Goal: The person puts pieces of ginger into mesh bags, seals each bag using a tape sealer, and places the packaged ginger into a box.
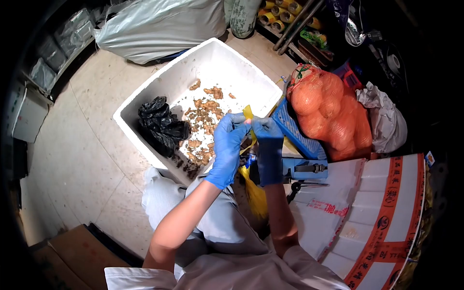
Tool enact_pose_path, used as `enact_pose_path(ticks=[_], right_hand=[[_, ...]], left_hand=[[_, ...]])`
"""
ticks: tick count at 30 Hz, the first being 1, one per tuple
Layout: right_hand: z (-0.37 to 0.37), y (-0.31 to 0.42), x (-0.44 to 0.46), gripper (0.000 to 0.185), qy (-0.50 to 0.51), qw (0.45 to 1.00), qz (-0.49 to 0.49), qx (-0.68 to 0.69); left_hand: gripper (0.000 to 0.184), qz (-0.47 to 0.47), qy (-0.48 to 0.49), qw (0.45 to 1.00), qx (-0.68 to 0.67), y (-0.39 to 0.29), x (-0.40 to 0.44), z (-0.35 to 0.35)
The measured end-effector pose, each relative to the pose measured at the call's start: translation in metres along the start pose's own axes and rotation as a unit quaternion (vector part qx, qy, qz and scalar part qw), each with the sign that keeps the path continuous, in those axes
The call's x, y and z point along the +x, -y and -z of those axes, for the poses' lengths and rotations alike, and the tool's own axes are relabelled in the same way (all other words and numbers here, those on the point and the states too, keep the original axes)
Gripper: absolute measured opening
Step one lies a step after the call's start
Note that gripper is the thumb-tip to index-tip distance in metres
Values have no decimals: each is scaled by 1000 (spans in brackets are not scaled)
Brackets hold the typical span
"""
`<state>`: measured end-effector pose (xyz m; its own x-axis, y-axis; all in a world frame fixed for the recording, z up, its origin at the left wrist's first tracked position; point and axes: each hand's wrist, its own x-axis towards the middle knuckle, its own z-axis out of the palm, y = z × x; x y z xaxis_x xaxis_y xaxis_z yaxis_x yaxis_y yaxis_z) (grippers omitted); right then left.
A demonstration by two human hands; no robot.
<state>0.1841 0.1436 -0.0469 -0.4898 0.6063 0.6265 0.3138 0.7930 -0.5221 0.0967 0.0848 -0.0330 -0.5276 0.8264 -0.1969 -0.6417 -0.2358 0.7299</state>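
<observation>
Both my hands wear blue gloves and meet over the right side of a white foam box [140, 147]. My left hand [227, 145] pinches a yellow strip [248, 112], which sticks up between the fingers and trails below them. Close against it, my right hand [268, 145] has its fingers closed on the same strip. Inside the box lie several brown ginger-like pieces [206, 105] with dark soil crumbs, and a crumpled black plastic bag [162, 125] at the left. Below my hands hangs a yellow net or bag [254, 193] by my knees.
A red net sack of round produce [316, 104] rests on a blue crate [295, 128] at the right. White foam boxes with red printed tape [382, 217] stand at the lower right. A silver-grey cover [159, 29] lies behind the box, cardboard [82, 256] at lower left.
</observation>
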Motion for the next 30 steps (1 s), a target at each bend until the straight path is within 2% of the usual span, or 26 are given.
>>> enact_pose_path(ticks=[1, 2, 3, 5, 6, 8, 9, 10, 11, 12, 13, 14, 15, 16, 17, 19, 20, 22, 23, 25, 27, 28, 30], right_hand=[[0, -1, -1, 19, 1, 996, 54, -67], [1, 0, -1, 10, -2, 1000, 10, -5], [0, 0, -2, 10, -1, 1000, 11, -5], [-3, 2, -2, 7, -98, 979, -102, 150], [-2, 4, 0, 7, -98, 979, -101, 150], [2, 11, 6, 12, -191, 915, -225, 274], [4, 10, 7, 12, -191, 915, -224, 274], [8, 7, 10, 12, -186, 883, -259, 345], [11, 6, 14, 12, -179, 844, -291, 414], [20, 32, 32, 12, -192, 796, -350, 455], [20, 31, 35, 12, -193, 798, -346, 454], [21, 28, 39, 12, -180, 801, -353, 448], [20, 24, 43, 12, -166, 805, -361, 441], [16, 11, 40, 11, -147, 843, -295, 425], [17, 16, 40, 11, -146, 844, -295, 424], [19, 33, 41, 9, -71, 882, -250, 392], [18, 36, 41, 7, -48, 916, -225, 328], [18, 38, 40, 6, -29, 930, -222, 290], [17, 39, 39, 5, -12, 943, -217, 253], [18, 32, 41, 5, -24, 922, -246, 299], [22, 31, 47, 5, -34, 951, -181, 247], [27, 37, 47, 4, -24, 909, -258, 327], [27, 36, 48, 5, -9, 918, -244, 313]], left_hand=[[10, 0, -13, 1000, 9, 1, 0, 0], [10, -1, -14, 1000, 8, 3, 1, 1], [9, -14, -10, 999, 30, 6, 3, 3], [8, -28, -6, 998, 52, 7, 2, 1], [7, -15, -19, 999, 27, 4, 0, -1], [7, -4, -31, 999, 2, 6, 1, 0], [6, 27, 12, 999, 25, 12, 4, 6], [6, 58, 55, 996, 49, 17, 6, 10], [6, 57, 57, 995, 49, 21, 5, 11], [6, 98, 122, 987, 24, 26, 2, 11], [7, 137, 185, 973, -2, 28, 1, 10], [11, 125, 209, 970, 17, 24, 1, 6], [11, 123, 209, 970, 16, 18, 4, 3], [16, 120, 197, 972, -52, 10, 7, 3], [20, 117, 183, 969, -118, -3, 5, 0], [30, 57, 204, 973, -93, -22, 3, 0], [27, 44, 209, 973, -86, -25, 2, -2], [24, 31, 212, 974, -79, -29, 2, -4], [21, 62, 210, 975, -49, -31, 4, -2], [19, 92, 207, 974, -18, -34, 4, 0], [17, 170, 207, 963, 10, -39, 3, -2], [17, 169, 208, 963, 11, -40, 4, -1], [17, 227, 204, 952, -9, -38, 5, 2]])
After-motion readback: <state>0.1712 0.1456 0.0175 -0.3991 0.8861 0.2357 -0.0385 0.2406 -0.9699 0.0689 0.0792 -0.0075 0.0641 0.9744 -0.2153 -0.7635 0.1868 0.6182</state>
